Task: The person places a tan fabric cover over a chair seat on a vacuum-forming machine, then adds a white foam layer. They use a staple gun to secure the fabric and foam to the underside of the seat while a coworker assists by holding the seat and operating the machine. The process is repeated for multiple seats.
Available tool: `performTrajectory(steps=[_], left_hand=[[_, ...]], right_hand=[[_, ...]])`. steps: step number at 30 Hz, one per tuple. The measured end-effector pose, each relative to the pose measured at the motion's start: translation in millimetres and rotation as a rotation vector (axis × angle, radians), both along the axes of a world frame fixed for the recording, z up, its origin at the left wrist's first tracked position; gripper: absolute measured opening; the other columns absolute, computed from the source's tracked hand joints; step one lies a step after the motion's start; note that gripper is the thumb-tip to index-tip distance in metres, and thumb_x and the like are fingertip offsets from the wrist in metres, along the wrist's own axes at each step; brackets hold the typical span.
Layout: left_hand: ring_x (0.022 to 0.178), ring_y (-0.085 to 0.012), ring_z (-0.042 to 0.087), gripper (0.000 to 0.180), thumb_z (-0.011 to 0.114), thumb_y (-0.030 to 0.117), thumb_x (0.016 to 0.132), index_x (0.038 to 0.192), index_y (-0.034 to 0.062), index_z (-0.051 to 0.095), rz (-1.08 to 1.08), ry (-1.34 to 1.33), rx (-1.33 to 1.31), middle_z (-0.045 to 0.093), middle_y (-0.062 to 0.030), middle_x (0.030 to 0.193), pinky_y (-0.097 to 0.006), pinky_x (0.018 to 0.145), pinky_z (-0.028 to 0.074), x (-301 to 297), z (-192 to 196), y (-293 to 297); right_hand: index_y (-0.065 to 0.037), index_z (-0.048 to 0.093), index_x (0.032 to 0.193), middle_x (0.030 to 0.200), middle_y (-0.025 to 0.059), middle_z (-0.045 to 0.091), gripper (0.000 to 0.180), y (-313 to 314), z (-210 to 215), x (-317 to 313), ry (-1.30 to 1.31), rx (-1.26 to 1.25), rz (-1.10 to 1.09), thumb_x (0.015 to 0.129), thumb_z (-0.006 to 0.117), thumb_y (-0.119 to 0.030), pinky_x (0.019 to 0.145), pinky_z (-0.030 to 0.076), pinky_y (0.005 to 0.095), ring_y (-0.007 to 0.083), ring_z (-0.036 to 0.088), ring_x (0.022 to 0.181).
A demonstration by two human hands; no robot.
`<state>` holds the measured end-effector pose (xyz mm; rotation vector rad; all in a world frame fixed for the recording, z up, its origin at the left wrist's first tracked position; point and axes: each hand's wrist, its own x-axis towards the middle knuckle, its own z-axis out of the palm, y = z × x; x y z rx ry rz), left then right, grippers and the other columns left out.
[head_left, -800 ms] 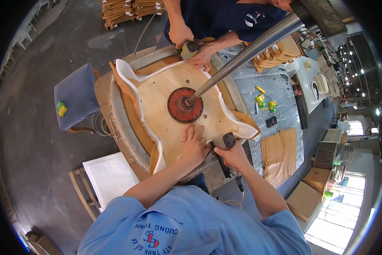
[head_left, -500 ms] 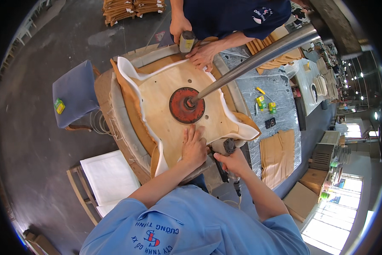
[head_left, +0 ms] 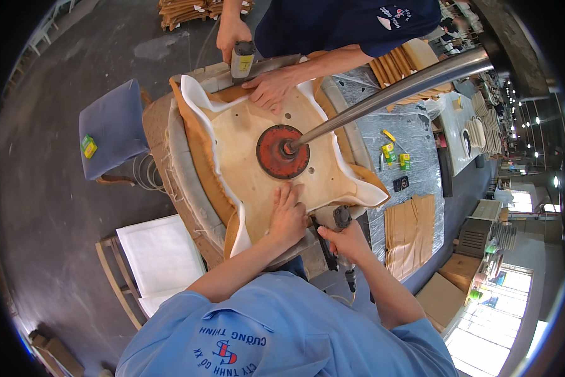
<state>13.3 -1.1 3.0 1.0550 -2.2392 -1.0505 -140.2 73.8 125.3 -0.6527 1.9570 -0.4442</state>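
My left hand (head_left: pixel 287 220) lies with its fingers stretched out on the near part of a plywood seat panel (head_left: pixel 237 147). In my right hand (head_left: pixel 348 242) is a pneumatic staple gun (head_left: pixel 330 217), its nose by the panel's near edge. White padding (head_left: pixel 222 182) and tan cover fabric (head_left: pixel 191 135) stick up around the panel. A round red press plate (head_left: pixel 271 164) on a metal rod (head_left: pixel 389 92) sits on the panel's middle. Across from me, a co-worker's hand (head_left: pixel 275 89) rests on the far edge, and their other hand holds a second staple gun (head_left: pixel 242 61).
A blue padded seat (head_left: pixel 113 125) with a small yellow-green box stands at left, near a white panel (head_left: pixel 160 254) on a wooden frame. The plastic-covered table (head_left: pixel 370 135) at right bears small boxes, a black item and folded tan fabric (head_left: pixel 409 229).
The co-worker's hands and staple gun have moved left along the far edge. My two hands stay in nearly the same places on the panel and staple gun; the view has shifted slightly.
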Motion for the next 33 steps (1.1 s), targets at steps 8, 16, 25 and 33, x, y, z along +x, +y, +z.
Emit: performTrajectory(steps=[8, 16, 25, 33], left_hand=[[0.158, -0.0447, 0.02, 0.009, 0.071, 0.01, 0.086, 0.09, 0.0019, 0.073, -0.046, 0.028, 0.009, 0.042, -0.0174, 0.158, -0.062, 0.129, 0.014, 4.7, -2.1, 0.4], [0.157, -0.0462, 0.023, 0.006, 0.07, 0.007, 0.086, 0.087, 0.001, 0.073, -0.011, 0.061, 0.029, 0.042, -0.0193, 0.158, -0.062, 0.129, 0.015, 2.8, -0.2, -0.4], [0.16, -0.0438, 0.02, 0.063, 0.076, 0.017, 0.084, 0.142, 0.0035, 0.055, -0.052, -0.101, -0.02, 0.036, -0.0182, 0.164, -0.059, 0.13, 0.016, 25.4, 7.7, 10.8], [0.164, -0.0327, 0.014, 0.078, 0.069, 0.03, 0.094, 0.162, 0.0072, 0.038, 0.005, -0.219, 0.046, 0.019, -0.0099, 0.176, -0.05, 0.133, 0.011, 28.7, 13.6, 11.8]], right_hand=[[-0.001, 0.074, 0.101, 0.066, 0.0026, 0.067, 0.029, -5.8, -7.9, 13.0, 0.039, -0.082, -0.042, 0.091, 0.083, -0.026, 0.045, 0.046, 0.0306, 0.0117, 0.06, 0.048], [0.0, 0.07, 0.098, 0.067, 0.0032, 0.067, 0.03, 4.3, -8.1, 7.2, -0.018, -0.039, -0.033, 0.091, 0.084, -0.026, 0.044, 0.046, 0.0308, 0.0115, 0.06, 0.048], [0.001, 0.069, 0.1, 0.066, 0.0035, 0.065, 0.028, -5.0, -7.2, 22.4, 0.063, -0.025, -0.029, 0.091, 0.083, -0.022, 0.043, 0.045, 0.0306, 0.0109, 0.058, 0.047], [0.0, 0.07, 0.1, 0.066, 0.0028, 0.065, 0.026, 2.3, -6.9, 22.8, -0.058, -0.067, -0.029, 0.092, 0.082, -0.021, 0.044, 0.045, 0.0296, 0.0102, 0.057, 0.047]])
